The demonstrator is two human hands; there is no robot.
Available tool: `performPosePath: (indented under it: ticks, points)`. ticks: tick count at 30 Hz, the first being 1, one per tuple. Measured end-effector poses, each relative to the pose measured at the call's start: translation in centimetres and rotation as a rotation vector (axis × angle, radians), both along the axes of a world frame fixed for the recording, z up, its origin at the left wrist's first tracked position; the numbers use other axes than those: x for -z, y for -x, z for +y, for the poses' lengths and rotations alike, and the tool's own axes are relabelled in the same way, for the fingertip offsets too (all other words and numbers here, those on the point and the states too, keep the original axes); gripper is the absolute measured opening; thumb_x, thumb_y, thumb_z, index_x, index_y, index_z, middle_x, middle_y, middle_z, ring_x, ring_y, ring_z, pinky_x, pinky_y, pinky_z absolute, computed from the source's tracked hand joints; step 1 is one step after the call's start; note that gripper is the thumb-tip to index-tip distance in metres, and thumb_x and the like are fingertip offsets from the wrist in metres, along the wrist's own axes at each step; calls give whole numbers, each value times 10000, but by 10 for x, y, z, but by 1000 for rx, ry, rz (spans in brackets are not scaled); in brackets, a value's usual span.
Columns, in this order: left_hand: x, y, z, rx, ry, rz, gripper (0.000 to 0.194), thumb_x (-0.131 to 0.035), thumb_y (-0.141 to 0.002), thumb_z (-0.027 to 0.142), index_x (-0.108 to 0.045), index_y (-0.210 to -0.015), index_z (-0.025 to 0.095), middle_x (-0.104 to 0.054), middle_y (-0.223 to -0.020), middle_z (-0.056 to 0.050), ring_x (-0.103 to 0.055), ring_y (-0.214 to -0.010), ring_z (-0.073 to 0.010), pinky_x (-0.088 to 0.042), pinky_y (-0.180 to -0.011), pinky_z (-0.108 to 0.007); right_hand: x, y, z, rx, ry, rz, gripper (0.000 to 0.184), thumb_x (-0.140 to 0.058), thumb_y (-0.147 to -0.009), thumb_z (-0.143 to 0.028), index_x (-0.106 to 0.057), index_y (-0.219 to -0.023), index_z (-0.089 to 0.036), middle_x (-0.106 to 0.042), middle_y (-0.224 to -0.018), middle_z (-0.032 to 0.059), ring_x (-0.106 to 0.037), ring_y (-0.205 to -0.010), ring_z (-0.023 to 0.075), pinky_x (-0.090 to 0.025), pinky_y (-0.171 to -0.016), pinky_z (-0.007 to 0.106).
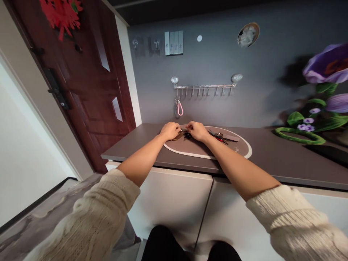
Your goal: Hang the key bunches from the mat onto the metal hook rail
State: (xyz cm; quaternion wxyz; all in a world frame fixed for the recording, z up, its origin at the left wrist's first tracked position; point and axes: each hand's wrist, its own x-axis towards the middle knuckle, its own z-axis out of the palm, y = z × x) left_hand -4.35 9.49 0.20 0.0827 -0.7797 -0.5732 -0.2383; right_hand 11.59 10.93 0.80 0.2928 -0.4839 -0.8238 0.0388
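My left hand (170,131) and my right hand (197,131) are close together over the left part of an oval brown mat with a white rim (187,153). The left fingers are curled on a bunch of keys with a brown strap or fob (178,136). Dark keys (187,135) show between the hands, right under the curled right fingertips; whether the right hand grips them is hard to see. To the right of my right hand lies a second bunch of keys (219,136), with something red among them and a flat brownish piece (230,137) beside it.
A clear hook rail (203,87) is on the grey wall behind, with a pink loop keychain (179,108) on its left end. Purple artificial flowers (326,65) stand at right on the counter (272,159). White cabinet doors (171,195) are below; a dark red door (89,79) is at left.
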Motion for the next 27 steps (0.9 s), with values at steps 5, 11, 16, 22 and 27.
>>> performPosePath:
  ticks: [5,11,16,22,27]
  points:
    - [-3,-1,-3,1,-52,-4,254,-389,-819,254,-629,-859,180,-630,-937,-70,-531,-907,-188,-398,-780,-287,0,-1,2,3,0,0,257,-445,-751,-91,-625,-926,-148,-659,-830,64,-577,-755,131,-397,-731,216]
    - [-4,-1,-4,59,-143,-85,226,-378,-829,214,-600,-834,174,-611,-901,-63,-508,-900,-187,-392,-799,-303,1,-1,3,-11,-15,27,256,-458,-727,-71,-630,-901,-145,-657,-820,66,-571,-754,135,-395,-732,225]
    - [-5,-1,-2,134,-221,-151,199,-385,-823,180,-584,-830,175,-604,-885,-51,-495,-882,-178,-389,-790,-297,1,1,5,-35,13,154,181,-508,-736,-156,-631,-869,-154,-648,-793,53,-557,-721,133,-398,-723,238]
    - [-6,-3,-1,214,-323,-217,190,-380,-833,173,-570,-830,173,-593,-871,-40,-494,-859,-161,-388,-777,-277,4,2,12,-181,97,363,198,-511,-751,-279,-636,-844,-156,-642,-811,39,-536,-730,131,-398,-742,268]
    - [-7,-3,-2,225,-363,-245,187,-373,-841,173,-560,-832,176,-591,-864,-35,-495,-853,-154,-389,-777,-269,6,4,13,-296,227,530,222,-548,-719,-331,-636,-828,-159,-638,-808,30,-527,-755,134,-386,-782,291]
